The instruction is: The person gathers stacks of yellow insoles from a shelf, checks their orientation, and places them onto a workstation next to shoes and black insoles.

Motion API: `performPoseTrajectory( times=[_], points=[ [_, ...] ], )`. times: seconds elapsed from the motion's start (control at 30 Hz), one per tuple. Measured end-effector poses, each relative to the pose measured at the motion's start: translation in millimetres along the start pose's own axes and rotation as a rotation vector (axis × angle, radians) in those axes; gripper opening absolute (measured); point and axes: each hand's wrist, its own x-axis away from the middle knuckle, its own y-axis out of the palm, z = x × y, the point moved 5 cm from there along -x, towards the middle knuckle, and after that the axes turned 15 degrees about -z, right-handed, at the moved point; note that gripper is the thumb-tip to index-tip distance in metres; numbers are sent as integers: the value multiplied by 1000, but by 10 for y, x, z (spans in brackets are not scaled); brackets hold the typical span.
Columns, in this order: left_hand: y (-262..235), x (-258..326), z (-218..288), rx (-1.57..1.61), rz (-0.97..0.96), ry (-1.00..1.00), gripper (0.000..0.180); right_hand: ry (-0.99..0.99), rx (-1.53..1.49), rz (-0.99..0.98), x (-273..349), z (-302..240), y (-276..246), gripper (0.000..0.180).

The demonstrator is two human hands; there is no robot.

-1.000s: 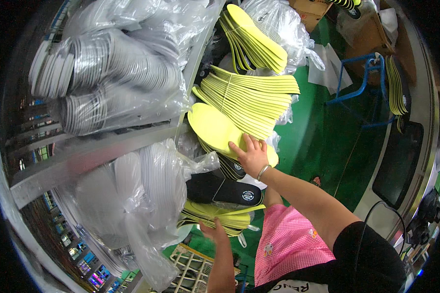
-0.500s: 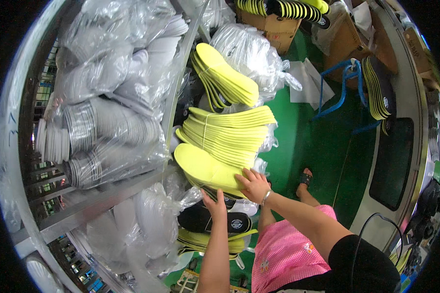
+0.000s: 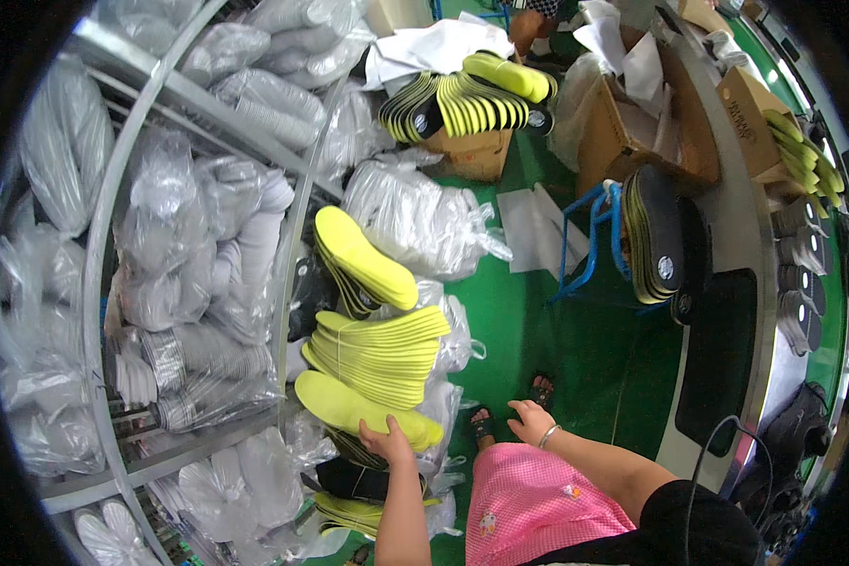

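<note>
Left hand: my left hand (image 3: 384, 441) rests on the near end of the lowest yellow insole (image 3: 363, 409), fingers (image 3: 392, 428) laid flat on its edge and thumb spread; I cannot tell whether they curl under it.
Right hand: my right hand (image 3: 533, 422) hangs free over the green floor (image 3: 575, 349), fingers loosely curled and holding nothing, a thin bracelet at the wrist.
Yellow insole: it lies at the bottom of a fanned stack of yellow insoles (image 3: 379, 351), jutting from the bags beside the shelf.
Above the stack: another bundle of yellow insoles (image 3: 360, 259) tilts upward, just beside a clear bag of white insoles (image 3: 415, 219).
Below the hand: dark insoles (image 3: 354, 479) sit under the stack, touching more yellow ones lower down.
Shelf: the metal rack (image 3: 198, 104) on my left is crammed with plastic bags of white insoles.
Floor: I see sandalled feet (image 3: 509, 410) and a pink apron (image 3: 538, 505) below me.
Far side: a blue cart (image 3: 590, 236) holds black-topped insoles on edge, near a cardboard box (image 3: 623, 132); a long worktop (image 3: 740, 236) runs on the right.
</note>
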Motion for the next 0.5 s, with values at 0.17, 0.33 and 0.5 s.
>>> performPoseTrajectory(
  times=[0.17,0.33,0.5],
  points=[
    [336,-206,838,171,-97,128,69,9,-90,70,37,318,-324,43],
    [651,-295,1278,603,-378,5,63,32,-200,118,175,297,-575,41],
    [1302,-214,1301,316,-667,-44,59,30,-322,433,766,152,-1470,27]
  ],
)
